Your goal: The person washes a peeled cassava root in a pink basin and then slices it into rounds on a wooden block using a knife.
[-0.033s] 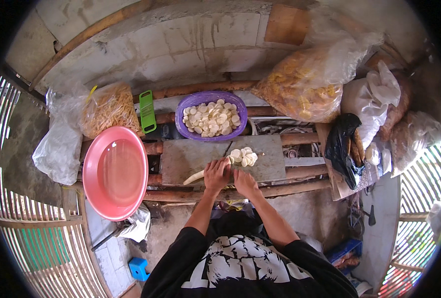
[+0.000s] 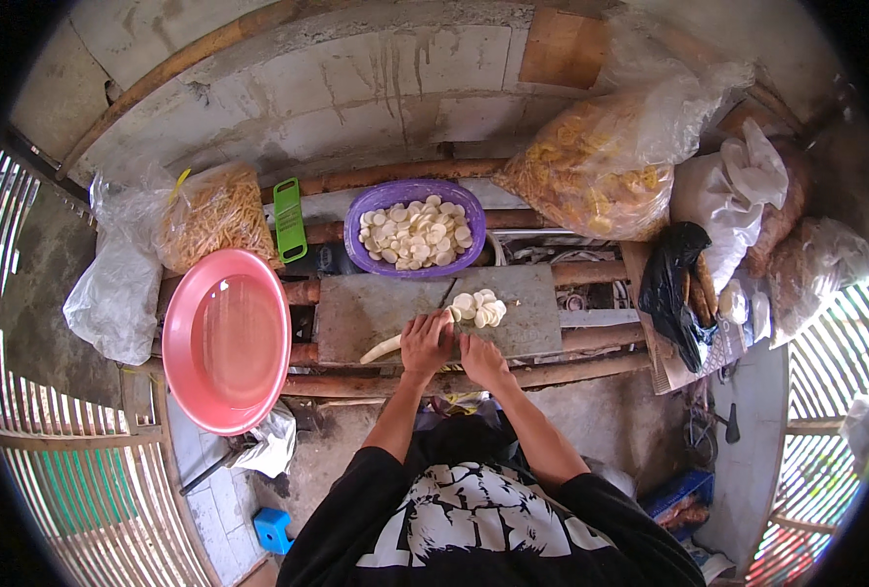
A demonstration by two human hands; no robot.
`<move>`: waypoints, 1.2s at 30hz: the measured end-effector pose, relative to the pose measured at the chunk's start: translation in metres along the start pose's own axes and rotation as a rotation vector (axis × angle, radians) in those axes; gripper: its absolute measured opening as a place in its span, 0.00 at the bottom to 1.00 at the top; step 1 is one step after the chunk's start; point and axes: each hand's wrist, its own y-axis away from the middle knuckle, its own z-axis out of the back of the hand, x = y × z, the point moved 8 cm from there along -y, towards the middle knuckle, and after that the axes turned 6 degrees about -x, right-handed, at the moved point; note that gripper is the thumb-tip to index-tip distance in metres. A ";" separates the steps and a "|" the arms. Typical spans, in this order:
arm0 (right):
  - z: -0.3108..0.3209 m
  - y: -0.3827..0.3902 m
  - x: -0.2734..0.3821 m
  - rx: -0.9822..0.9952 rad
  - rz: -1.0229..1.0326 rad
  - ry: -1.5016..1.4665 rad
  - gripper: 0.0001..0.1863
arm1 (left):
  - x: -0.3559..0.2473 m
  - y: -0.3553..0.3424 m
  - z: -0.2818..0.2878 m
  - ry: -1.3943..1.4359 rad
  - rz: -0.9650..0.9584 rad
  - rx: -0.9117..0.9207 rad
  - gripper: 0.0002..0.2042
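Note:
A long, pale, peeled root, like cassava [image 2: 380,349], lies on the grey cutting board [image 2: 356,305]. My left hand [image 2: 427,340] presses it down with fingers closed around its right end. Close beside it, my right hand [image 2: 484,361] is curled into a fist around what looks like a knife, mostly hidden between the hands. Round white slices [image 2: 480,309] are heaped on the board just beyond my fingers. Behind the board, a purple basin [image 2: 480,219] holds many more such slices.
Left of the board stands a pink basin [image 2: 176,342] with liquid in it. A green slicer [image 2: 289,220] leans behind it, beside a bag of fried strips [image 2: 217,217]. Large bags of yellow chips [image 2: 591,171] and a black plastic bag [image 2: 676,293] crowd the right side. Wooden poles support everything.

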 end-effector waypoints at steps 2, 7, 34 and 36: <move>0.001 0.000 -0.002 0.031 -0.032 -0.016 0.24 | 0.001 0.000 0.000 -0.002 -0.006 -0.007 0.09; -0.001 -0.001 -0.016 0.003 -0.027 -0.070 0.25 | 0.001 -0.003 0.000 0.009 -0.013 0.002 0.09; 0.015 0.009 -0.003 -0.011 -0.085 -0.009 0.23 | -0.003 -0.004 0.003 0.002 -0.019 -0.027 0.10; 0.011 0.010 -0.002 -0.022 -0.109 -0.039 0.23 | -0.004 -0.007 0.005 -0.016 -0.035 -0.016 0.10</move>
